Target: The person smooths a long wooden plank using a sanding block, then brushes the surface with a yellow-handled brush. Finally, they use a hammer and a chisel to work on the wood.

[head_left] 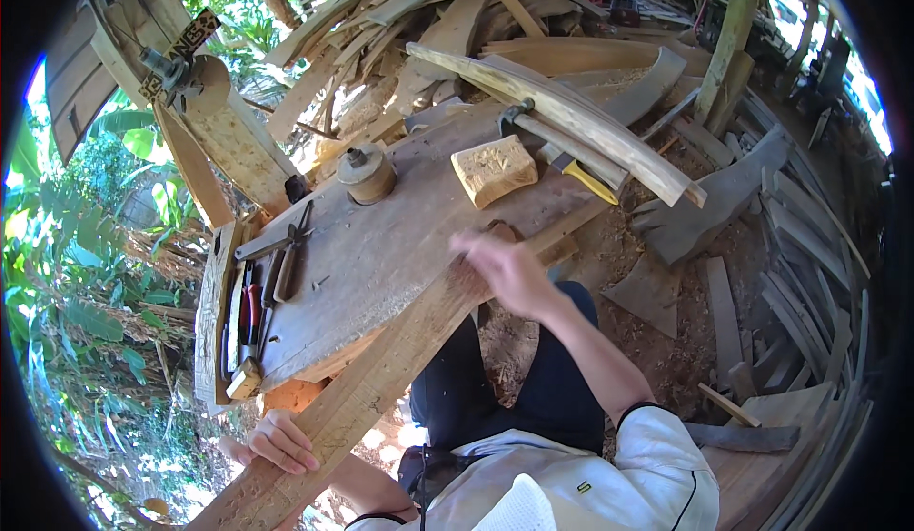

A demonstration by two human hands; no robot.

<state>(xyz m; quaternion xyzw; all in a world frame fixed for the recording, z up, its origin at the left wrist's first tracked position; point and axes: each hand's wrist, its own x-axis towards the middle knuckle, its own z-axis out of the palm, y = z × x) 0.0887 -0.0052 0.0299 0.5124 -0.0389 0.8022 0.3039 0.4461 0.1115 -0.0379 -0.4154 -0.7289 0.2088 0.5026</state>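
A long wooden plank [381, 364] slants from the lower left up to the workbench, its far end lying near the bench's front edge. My left hand [276, 442] wraps over the plank's edge near its lower end, with the fingers on its upper face. Close over the plank's far end is my right hand [505, 269], its fingers smeared by motion. Whether it holds anything is not visible. Just beyond it shows a dark brown rounded thing [503, 230], partly covered by the hand.
The wooden workbench [371, 255] carries a wood block [493, 169], a hammer [519, 117], a yellow-handled knife [586, 179] and a round lidded container [367, 174]. Hand tools, including red-handled pliers [252, 312], fill the left-edge rack. Scrap boards [724, 312] lie at right.
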